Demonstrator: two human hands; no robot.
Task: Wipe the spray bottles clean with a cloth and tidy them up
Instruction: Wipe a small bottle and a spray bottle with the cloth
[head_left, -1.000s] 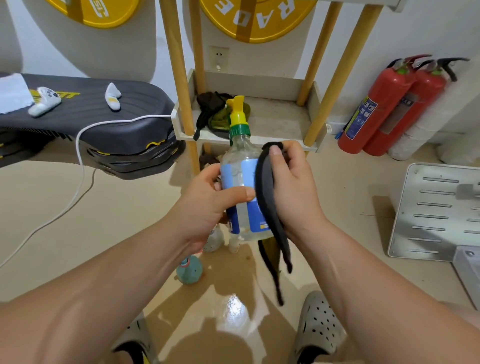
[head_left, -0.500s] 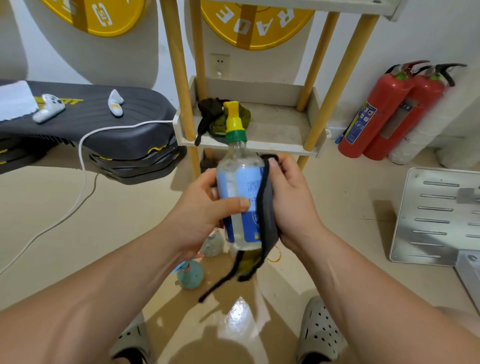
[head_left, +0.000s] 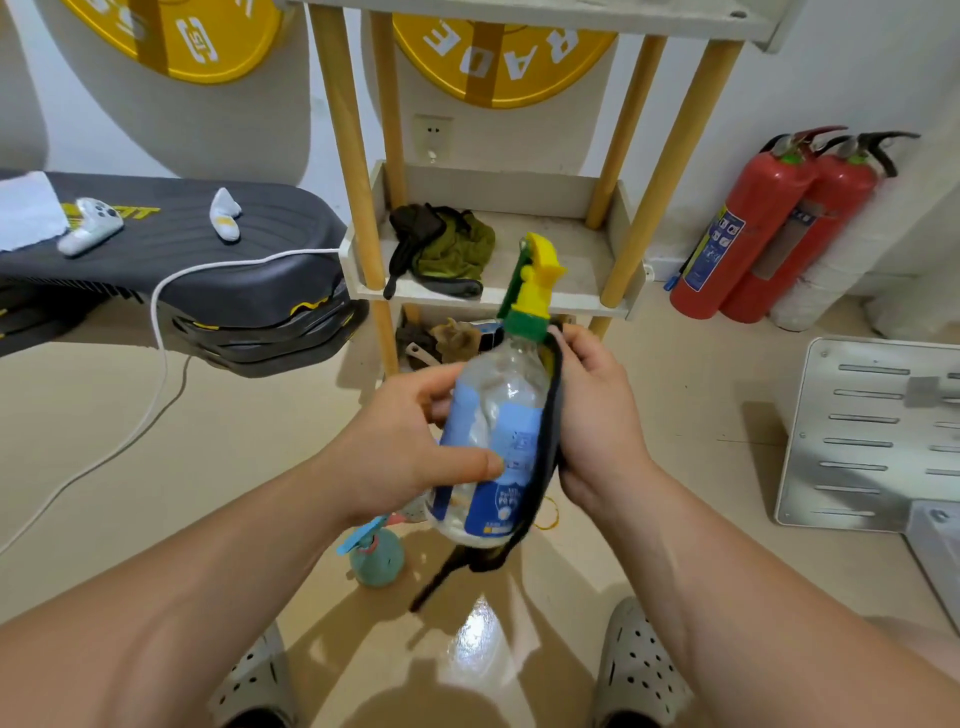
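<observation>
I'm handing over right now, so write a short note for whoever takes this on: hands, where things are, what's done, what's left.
Left hand grips the spray bottle, tilted, in mid-air before the shelf.
Right hand holds the dark cloth against the bottle's side; its tail hangs below.
A small teal bottle stands on the floor beneath.
Done: wiping this bottle is under way.
Left: finish it, likely wipe the teal one, put both away.
</observation>
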